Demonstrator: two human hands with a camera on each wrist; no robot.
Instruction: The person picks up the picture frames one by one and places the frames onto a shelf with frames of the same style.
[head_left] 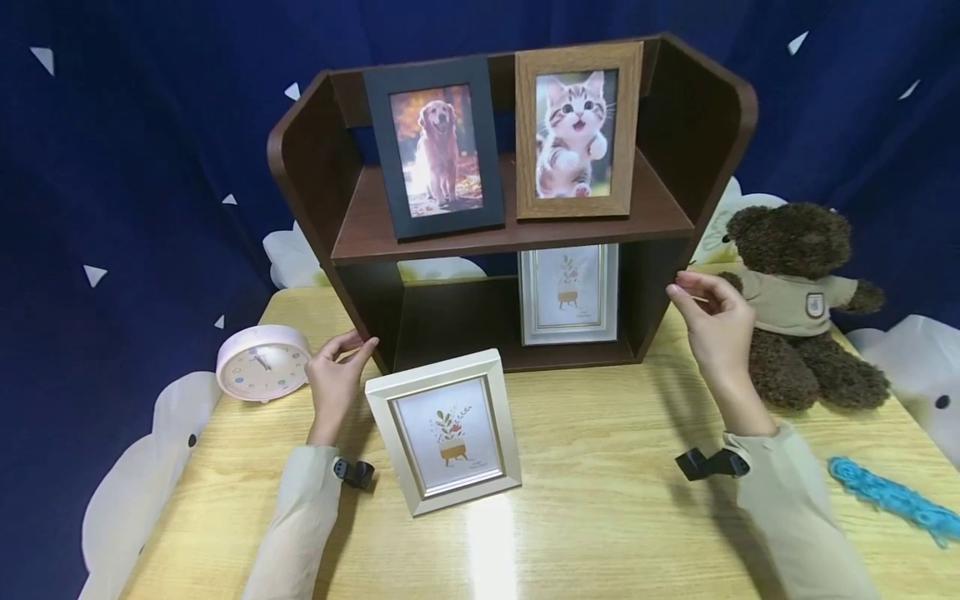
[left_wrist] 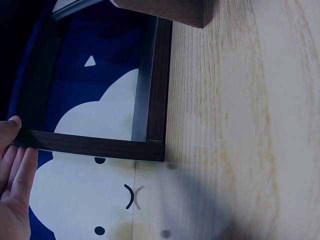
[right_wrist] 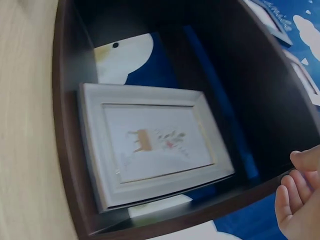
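A dark brown two-tier shelf (head_left: 480, 252) stands on the table. My left hand (head_left: 336, 382) pinches the front edge of its left side panel between thumb and fingers, as the left wrist view also shows. On the opposite side, my right hand (head_left: 718, 329) grips the right panel's front edge in the same way, a little higher up. The upper tier carries a dark picture frame (head_left: 439, 150) with a dog photo and a wooden picture frame (head_left: 577, 129) with a kitten photo. In the lower tier, at the right, leans a white picture frame (right_wrist: 155, 142).
Another white picture frame (head_left: 450, 433) stands tilted back on the table (head_left: 600, 517), in front of the shelf's left half. Left of my left hand is a pink clock (head_left: 264, 364). A brown teddy bear (head_left: 795, 300) sits at the right, with a blue braided thing (head_left: 892, 497) nearer.
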